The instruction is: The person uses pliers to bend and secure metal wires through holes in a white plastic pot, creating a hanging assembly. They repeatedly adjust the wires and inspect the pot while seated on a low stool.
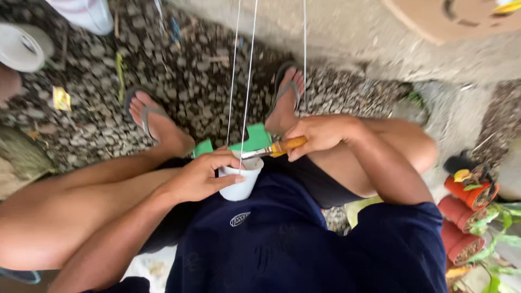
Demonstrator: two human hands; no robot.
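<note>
Two bare hands at work over the lap, above a dark blue shirt (304,244). Left hand (198,176) has its grip wrapped around a small white cup (241,184), fingers curled over the near rim, thumb along the side, the cup held upright just off the knees. Right hand (320,134) is closed on the wooden handle of a paintbrush (274,148), fingers pinched tight around it, and the metal ferrule end points left, right at the cup's mouth; whether the bristles are dipping inside, I cannot tell, the left fingers hide them.

Just behind the cup, two green flat pieces (254,138), one larger and one smaller to its left, sit close to thin white strings (243,81) that run straight up out of the top of the view. Whether the strings are tied to the green pieces is unclear.

Beyond the knees, both feet in grey flip-flops (287,89) rest on a pebbled ground (190,70). Off to the right, a stack of red flower pots (464,209) lies on its side beside green leaves. Far left, a white roll of tape (21,46) at the edge, and a yellow scrap (61,99) on the pebbles near it.
</note>
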